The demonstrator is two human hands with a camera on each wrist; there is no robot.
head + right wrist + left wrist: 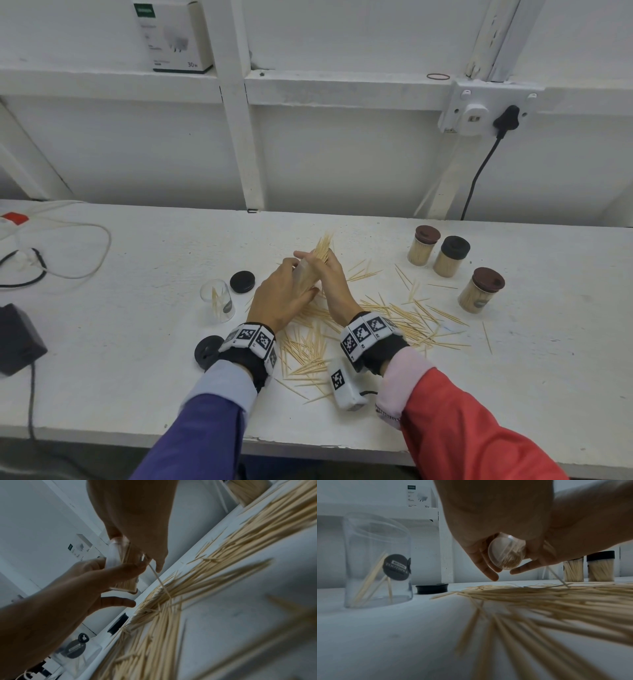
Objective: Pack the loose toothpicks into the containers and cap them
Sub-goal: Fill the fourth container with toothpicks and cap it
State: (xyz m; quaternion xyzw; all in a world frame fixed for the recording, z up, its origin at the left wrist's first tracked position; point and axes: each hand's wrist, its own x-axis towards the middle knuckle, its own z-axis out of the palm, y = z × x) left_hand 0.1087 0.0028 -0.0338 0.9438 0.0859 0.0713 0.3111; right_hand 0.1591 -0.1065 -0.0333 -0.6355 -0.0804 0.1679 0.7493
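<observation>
Above the table's middle my left hand [284, 291] grips a tilted clear container [306, 274], its mouth pointing away from me. My right hand [334, 274] pinches a bundle of toothpicks [322, 248] at that mouth, and the tips stick out beyond my fingers. The left wrist view shows the container's round base [506, 551], partly filled with toothpicks. In the right wrist view one toothpick [157, 578] hangs below the container [123, 563]. Loose toothpicks [394, 315] lie scattered under and to the right of both hands.
A second clear container [217, 299] with a few toothpicks stands uncapped at the left. Two black lids [242, 281] [209, 352] lie near it. Three capped full containers [423, 245] [451, 256] [481, 289] stand at the right. Cables and a dark box [17, 339] are far left.
</observation>
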